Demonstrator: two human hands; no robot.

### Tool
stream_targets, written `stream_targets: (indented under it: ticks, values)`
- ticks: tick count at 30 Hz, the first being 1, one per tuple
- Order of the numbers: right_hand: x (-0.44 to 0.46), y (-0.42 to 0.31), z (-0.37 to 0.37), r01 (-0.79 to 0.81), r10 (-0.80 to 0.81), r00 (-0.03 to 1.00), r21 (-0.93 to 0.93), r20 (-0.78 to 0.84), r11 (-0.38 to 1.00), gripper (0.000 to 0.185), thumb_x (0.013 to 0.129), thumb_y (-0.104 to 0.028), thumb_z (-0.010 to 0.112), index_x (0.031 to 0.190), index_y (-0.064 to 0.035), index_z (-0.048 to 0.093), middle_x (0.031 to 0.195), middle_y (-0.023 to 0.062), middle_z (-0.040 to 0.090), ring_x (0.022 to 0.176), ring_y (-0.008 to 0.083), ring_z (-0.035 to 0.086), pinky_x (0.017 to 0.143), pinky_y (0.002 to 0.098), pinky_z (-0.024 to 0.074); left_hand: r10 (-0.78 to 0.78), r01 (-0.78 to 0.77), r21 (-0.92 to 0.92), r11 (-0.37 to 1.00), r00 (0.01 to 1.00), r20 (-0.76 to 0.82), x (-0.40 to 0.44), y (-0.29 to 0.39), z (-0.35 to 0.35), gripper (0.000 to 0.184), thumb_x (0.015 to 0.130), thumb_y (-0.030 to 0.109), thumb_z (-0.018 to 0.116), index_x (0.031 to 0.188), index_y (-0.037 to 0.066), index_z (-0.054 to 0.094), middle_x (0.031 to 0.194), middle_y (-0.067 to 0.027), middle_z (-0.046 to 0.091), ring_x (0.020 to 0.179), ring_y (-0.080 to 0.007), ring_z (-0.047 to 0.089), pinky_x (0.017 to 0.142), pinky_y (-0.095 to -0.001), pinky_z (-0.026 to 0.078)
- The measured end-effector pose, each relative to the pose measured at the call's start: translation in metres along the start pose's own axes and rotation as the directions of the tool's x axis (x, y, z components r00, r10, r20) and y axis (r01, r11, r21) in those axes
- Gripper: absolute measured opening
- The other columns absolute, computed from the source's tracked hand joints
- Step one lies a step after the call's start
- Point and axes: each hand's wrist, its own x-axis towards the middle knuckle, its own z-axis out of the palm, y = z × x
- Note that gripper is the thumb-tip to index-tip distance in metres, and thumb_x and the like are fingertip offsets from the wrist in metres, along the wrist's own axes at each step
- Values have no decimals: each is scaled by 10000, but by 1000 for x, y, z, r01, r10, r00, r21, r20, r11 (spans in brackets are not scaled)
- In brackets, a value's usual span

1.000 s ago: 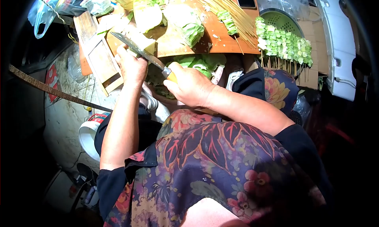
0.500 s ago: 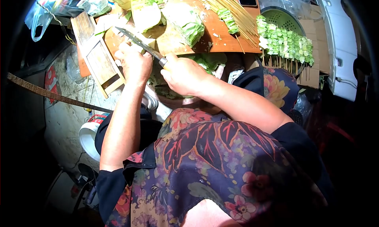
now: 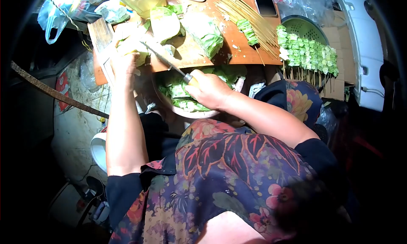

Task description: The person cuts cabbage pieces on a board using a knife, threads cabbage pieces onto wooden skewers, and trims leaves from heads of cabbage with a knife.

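My right hand point(image 3: 210, 89) is closed around the handle of a knife point(image 3: 163, 59), its blade pointing up and left over the board's front edge. Left of the blade, my left hand point(image 3: 124, 64) is bent around a pale piece of cabbage point(image 3: 135, 45); strong light washes out its fingers. Part of a cabbage point(image 3: 204, 35) and a large pale leaf chunk point(image 3: 164, 24) lie on the cutting board point(image 3: 182, 53). Below my right hand, a basin point(image 3: 193, 114) holds cut green leaves point(image 3: 171, 89).
Wooden skewers point(image 3: 250, 21) lie on the orange table point(image 3: 241, 51), beside one threaded skewer point(image 3: 246, 31) and a phone point(image 3: 265, 2). Several cabbage skewers point(image 3: 307, 53) rest by a green colander point(image 3: 305, 25) at right. A wooden-framed board point(image 3: 101, 34) and plastic bag point(image 3: 53, 21) are at left.
My left hand has shifted left, away from the knife, with the cabbage piece. My right hand and the knife have moved slightly right and down, and more of the basin shows.
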Motion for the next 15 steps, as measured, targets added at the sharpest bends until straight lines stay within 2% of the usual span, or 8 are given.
stream_targets:
  ticks: [2, 5, 6, 7, 8, 11, 13, 15]
  values:
    - [-7, -1, -7, 25, -25, 1000, 14, 3, 1000, 355, 859, -337, 556, 1018, -28, 484, 866, 263, 617, 841, 431, 600, 744, 487, 465, 6, -5, -53, 999, 1000, 22, 26, -19, -9, 749, 649, -103, 651, 1347, 14, 404, 1069, -160, 596, 918, -198, 601, 787, -292, 509]
    - [-20, -10, -33, 93, -93, 996, 27, 6, 995, 337, 857, -323, 557, 1009, -32, 484, 836, 259, 618, 806, 442, 601, 725, 485, 472, 132, -129, 122, 984, 991, -16, 47, -25, -14, 645, 714, 42, 638, 1325, 54, 431, 1066, -198, 617, 927, -271, 621, 788, -364, 517]
    - [-23, -12, -40, 109, -109, 994, 17, -9, 994, 350, 851, -307, 564, 1064, -37, 495, 822, 249, 620, 782, 437, 604, 713, 477, 480, 349, -246, 469, 848, 926, -146, 52, -24, -14, 641, 705, 41, 629, 1318, 37, 443, 1092, -188, 610, 969, -305, 608, 853, -367, 492]
    - [-26, -13, -46, 110, -110, 994, 19, -9, 994, 350, 851, -307, 564, 1064, -37, 495, 822, 249, 620, 782, 437, 604, 713, 477, 480, 575, -254, 765, 592, 798, -181, 41, -2, -13, 638, 695, 40, 620, 1311, 19, 454, 1118, -178, 603, 1011, -340, 594, 918, -369, 467]
    - [-28, -14, -52, 179, -176, 982, 37, -74, 983, 338, 851, -284, 590, 1078, -49, 507, 807, 224, 619, 760, 403, 612, 682, 441, 481, 586, -349, 707, 615, 802, -114, 24, 18, -11, 518, 723, 103, 615, 1227, 23, 525, 1102, -220, 600, 1043, -376, 572, 937, -384, 449]
    - [-35, -23, -79, 238, -224, 968, 124, -117, 963, 322, 856, -237, 623, 1111, -64, 531, 804, 170, 620, 728, 309, 625, 661, 358, 479, 465, -422, 576, 700, 882, 80, 12, 18, 22, 414, 715, 125, 643, 1113, 23, 591, 1069, -213, 611, 1034, -343, 587, 909, -375, 460]
    - [-34, -17, -87, 270, -247, 951, 115, -185, 956, 322, 853, -223, 631, 1096, -35, 536, 814, 158, 629, 734, 274, 627, 674, 345, 480, 381, -473, 660, 584, 877, 292, 1, 10, 43, 334, 732, 151, 653, 1037, 20, 621, 1037, -202, 628, 987, -332, 610, 867, -384, 476]
    - [-33, -18, -94, 292, -254, 938, 140, -235, 946, 315, 856, -208, 632, 1081, -8, 540, 810, 132, 633, 734, 239, 621, 686, 330, 481, 103, -232, 560, 796, 962, 253, -28, 20, 62, 234, 731, 141, 659, 950, 58, 667, 963, -212, 637, 918, -349, 623, 810, -398, 497]
